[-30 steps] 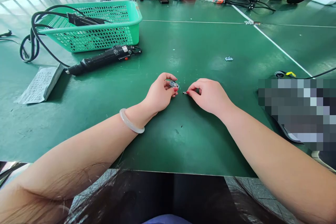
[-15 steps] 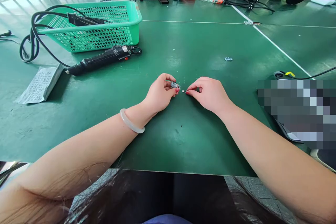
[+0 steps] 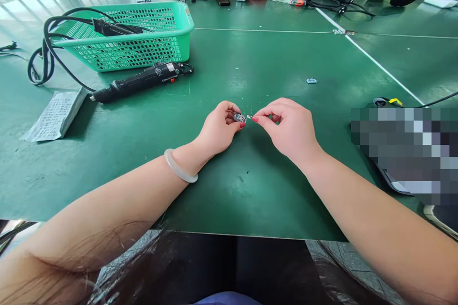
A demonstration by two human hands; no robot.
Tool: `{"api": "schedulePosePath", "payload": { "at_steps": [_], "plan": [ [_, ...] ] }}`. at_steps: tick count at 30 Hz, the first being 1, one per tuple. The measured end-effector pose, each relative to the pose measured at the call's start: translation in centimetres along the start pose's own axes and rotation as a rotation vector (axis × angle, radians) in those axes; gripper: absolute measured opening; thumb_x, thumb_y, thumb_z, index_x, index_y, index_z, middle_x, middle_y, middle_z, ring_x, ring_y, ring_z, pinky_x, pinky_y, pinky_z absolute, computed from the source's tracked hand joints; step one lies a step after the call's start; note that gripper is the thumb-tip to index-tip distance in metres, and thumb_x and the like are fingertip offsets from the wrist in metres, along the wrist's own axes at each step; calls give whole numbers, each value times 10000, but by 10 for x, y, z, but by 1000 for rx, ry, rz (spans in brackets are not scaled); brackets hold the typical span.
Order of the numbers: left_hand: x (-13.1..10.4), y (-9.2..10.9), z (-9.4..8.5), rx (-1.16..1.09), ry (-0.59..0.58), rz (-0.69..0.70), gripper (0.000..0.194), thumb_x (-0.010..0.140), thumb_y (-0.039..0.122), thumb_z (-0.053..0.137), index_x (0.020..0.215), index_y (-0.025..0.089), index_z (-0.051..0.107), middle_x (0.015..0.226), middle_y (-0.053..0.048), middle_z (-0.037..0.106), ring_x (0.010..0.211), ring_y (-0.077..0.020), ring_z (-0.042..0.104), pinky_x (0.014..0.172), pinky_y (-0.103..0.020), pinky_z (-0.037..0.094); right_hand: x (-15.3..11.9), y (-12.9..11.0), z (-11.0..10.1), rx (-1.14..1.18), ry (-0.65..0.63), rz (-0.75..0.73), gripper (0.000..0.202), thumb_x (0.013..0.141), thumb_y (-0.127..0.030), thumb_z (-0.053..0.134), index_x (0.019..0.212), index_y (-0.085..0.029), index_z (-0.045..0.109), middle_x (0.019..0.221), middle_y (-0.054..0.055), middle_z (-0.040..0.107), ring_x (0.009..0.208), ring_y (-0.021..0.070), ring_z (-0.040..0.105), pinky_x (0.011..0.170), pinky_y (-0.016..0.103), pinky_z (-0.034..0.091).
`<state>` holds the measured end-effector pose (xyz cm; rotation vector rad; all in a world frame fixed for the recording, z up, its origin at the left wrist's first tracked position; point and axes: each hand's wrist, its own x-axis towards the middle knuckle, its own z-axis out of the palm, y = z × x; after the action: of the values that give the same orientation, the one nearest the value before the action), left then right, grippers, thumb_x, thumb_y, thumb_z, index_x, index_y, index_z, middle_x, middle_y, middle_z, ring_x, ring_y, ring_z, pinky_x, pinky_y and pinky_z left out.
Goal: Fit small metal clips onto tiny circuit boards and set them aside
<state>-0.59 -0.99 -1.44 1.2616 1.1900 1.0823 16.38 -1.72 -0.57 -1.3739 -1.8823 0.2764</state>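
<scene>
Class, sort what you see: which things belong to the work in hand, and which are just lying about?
In the work:
- small grey part, in the left hand
- tiny piece, pinched by the right hand

Apparently lying about:
- black handheld tool
- green basket
- packet with writing
- loose piece on the table, possibly related

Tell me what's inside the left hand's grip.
A small grey part, held between thumb and fingers of the left hand. Its camera-facing side shows; its far side is hidden.
</scene>
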Motion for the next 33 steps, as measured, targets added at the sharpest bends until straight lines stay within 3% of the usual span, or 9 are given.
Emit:
{"api": "schedulePosePath", "payload": {
  "at_steps": [20,27,31,33],
  "plan": [
    [-2,0,3,-40,-100,55,264,755,-47,643,851,170,527,789,38,603,739,-77,607,813,-286,504,-4,-11,4,93,11,51,91,795,-212,730,718,-236,772,769,21,710,621,146,532,607,321,454],
    [-3,2,4,-111,-105,6,280,762,-59,649,862,166,517,774,36,625,736,-77,627,818,-286,512,-4,-8,2,110,30,60,144,853,-221,689,736,-235,772,786,33,713,687,169,591,637,327,472],
    [-2,2,4,-183,-94,-29,269,782,-57,646,877,162,521,763,39,643,728,-73,635,846,-296,524,-2,-4,1,157,3,110,77,816,-234,743,855,-227,809,825,30,735,661,156,578,647,327,469],
    [-1,3,3,-217,-85,-32,266,785,-57,653,877,156,523,763,35,654,732,-71,639,855,-296,529,-2,-2,2,180,-38,137,145,794,-297,783,917,-231,822,820,26,738,626,145,550,641,327,466]
  ]
}}
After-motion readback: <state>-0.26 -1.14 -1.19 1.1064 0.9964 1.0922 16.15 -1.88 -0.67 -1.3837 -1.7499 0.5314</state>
